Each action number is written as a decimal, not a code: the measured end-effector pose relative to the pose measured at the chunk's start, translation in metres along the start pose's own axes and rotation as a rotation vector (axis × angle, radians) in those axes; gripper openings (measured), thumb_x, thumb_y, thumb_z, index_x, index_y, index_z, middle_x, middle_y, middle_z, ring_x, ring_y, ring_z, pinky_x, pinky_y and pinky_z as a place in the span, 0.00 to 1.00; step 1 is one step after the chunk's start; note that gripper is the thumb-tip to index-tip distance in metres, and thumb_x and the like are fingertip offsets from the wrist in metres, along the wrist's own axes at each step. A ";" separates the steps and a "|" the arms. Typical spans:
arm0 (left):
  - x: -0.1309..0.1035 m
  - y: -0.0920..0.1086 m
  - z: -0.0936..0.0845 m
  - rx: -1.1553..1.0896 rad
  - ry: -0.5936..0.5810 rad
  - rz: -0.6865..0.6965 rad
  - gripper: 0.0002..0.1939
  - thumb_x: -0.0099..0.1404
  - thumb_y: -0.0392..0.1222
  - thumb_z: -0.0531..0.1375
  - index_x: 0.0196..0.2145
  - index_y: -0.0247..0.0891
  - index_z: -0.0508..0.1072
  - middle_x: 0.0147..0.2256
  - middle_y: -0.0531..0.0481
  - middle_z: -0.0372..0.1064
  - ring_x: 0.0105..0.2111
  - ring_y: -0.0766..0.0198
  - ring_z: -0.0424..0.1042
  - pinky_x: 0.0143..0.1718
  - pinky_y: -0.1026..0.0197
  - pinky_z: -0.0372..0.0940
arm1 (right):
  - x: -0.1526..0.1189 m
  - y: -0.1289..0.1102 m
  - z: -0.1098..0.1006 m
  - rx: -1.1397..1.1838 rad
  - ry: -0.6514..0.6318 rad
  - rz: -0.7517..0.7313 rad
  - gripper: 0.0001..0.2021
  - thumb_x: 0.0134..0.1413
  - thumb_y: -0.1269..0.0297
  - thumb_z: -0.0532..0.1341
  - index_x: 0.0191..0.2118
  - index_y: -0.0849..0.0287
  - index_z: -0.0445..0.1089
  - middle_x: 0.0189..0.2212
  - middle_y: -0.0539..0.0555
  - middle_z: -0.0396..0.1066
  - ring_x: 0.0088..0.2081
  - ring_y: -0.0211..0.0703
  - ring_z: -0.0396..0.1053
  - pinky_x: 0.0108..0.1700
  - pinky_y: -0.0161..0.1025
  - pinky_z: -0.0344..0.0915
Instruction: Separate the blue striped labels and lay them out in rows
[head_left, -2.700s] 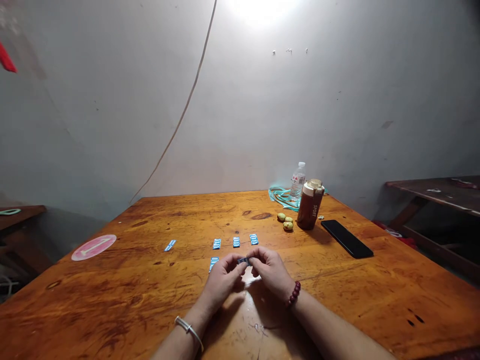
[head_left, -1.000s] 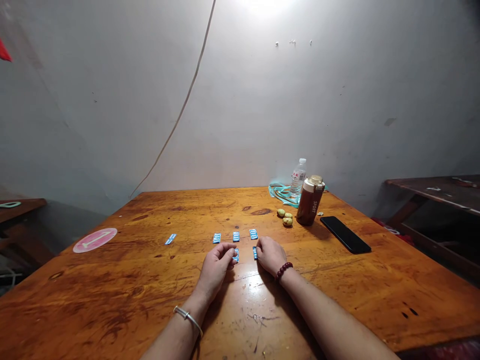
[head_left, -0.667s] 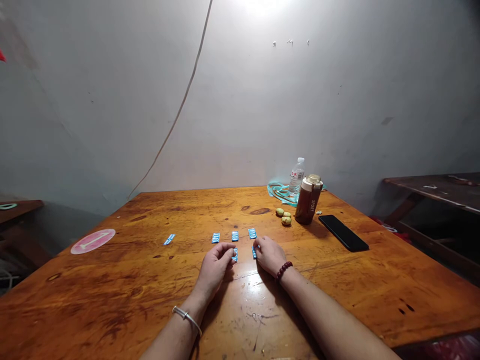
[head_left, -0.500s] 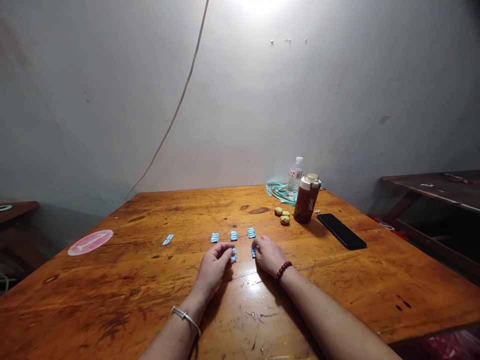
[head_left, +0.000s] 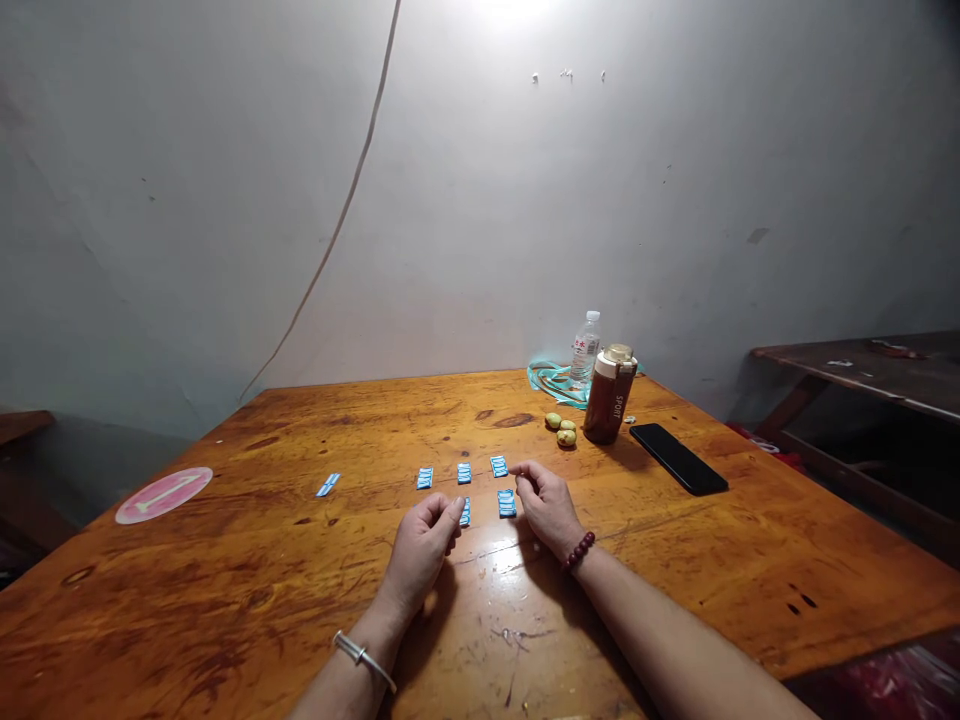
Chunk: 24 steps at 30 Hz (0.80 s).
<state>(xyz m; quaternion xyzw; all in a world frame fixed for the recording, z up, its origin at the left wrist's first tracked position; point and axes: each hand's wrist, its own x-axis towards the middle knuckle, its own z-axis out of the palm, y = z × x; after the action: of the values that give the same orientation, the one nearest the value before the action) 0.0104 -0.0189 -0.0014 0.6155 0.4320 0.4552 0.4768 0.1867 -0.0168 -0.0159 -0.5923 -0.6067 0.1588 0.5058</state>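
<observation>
Small blue-and-white packets lie in short groups on the wooden table (head_left: 300,570). Three groups form a back row: left (head_left: 425,478), middle (head_left: 463,473) and right (head_left: 499,467). Nearer me, one group (head_left: 507,503) lies beside my right hand (head_left: 549,508), whose index finger points toward the back right group; nothing shows in that hand. My left hand (head_left: 426,548) has its fingers curled and thumb against them, at the edge of another near group (head_left: 466,512) that it partly covers. Whether it pinches anything is hidden. A separate blue-and-white pair (head_left: 328,485) lies farther left.
A brown bottle (head_left: 609,395), a clear water bottle (head_left: 585,350), teal ribbon (head_left: 551,378), three yellowish round items (head_left: 566,438) and a black phone (head_left: 679,459) are at the back right. A pink round sticker (head_left: 165,495) is at the left.
My right hand has let go of the near right group and moved slightly right, its index finger now extended. My left hand has stayed by its group. The view has shifted slightly.
</observation>
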 end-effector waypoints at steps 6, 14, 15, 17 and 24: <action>-0.004 0.003 0.002 0.092 -0.017 0.041 0.17 0.56 0.45 0.52 0.15 0.37 0.53 0.14 0.58 0.48 0.16 0.73 0.48 0.18 0.69 0.47 | -0.006 -0.015 -0.006 0.114 0.036 -0.105 0.11 0.51 0.66 0.48 0.34 0.61 0.67 0.20 0.49 0.62 0.21 0.34 0.58 0.24 0.30 0.56; -0.015 0.006 0.015 0.221 -0.172 0.117 0.17 0.54 0.41 0.52 0.14 0.38 0.48 0.16 0.57 0.43 0.19 0.72 0.46 0.19 0.67 0.44 | -0.027 -0.038 -0.003 0.138 -0.117 -0.360 0.10 0.50 0.71 0.50 0.36 0.58 0.65 0.25 0.51 0.66 0.25 0.35 0.62 0.29 0.31 0.59; -0.016 0.006 0.016 0.224 -0.185 0.119 0.16 0.54 0.40 0.51 0.14 0.38 0.48 0.16 0.57 0.43 0.19 0.71 0.46 0.19 0.67 0.44 | -0.029 -0.040 -0.003 0.129 -0.143 -0.389 0.10 0.50 0.71 0.50 0.36 0.58 0.65 0.25 0.51 0.66 0.26 0.35 0.62 0.29 0.32 0.59; -0.017 0.005 0.016 0.226 -0.209 0.124 0.14 0.53 0.37 0.50 0.14 0.37 0.49 0.16 0.57 0.44 0.19 0.71 0.47 0.19 0.67 0.44 | -0.031 -0.043 -0.003 0.109 -0.194 -0.440 0.10 0.51 0.71 0.50 0.36 0.57 0.65 0.25 0.51 0.66 0.27 0.35 0.63 0.30 0.32 0.60; -0.016 0.004 0.016 0.284 -0.221 0.147 0.13 0.51 0.35 0.49 0.14 0.38 0.47 0.16 0.57 0.44 0.19 0.71 0.46 0.19 0.67 0.43 | -0.030 -0.040 -0.004 0.069 -0.228 -0.460 0.10 0.51 0.71 0.49 0.38 0.57 0.65 0.27 0.52 0.68 0.28 0.36 0.64 0.32 0.33 0.61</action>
<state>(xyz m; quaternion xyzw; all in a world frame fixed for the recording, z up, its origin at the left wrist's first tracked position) 0.0225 -0.0379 -0.0022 0.7527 0.3907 0.3530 0.3951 0.1613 -0.0545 0.0050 -0.3993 -0.7729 0.1258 0.4769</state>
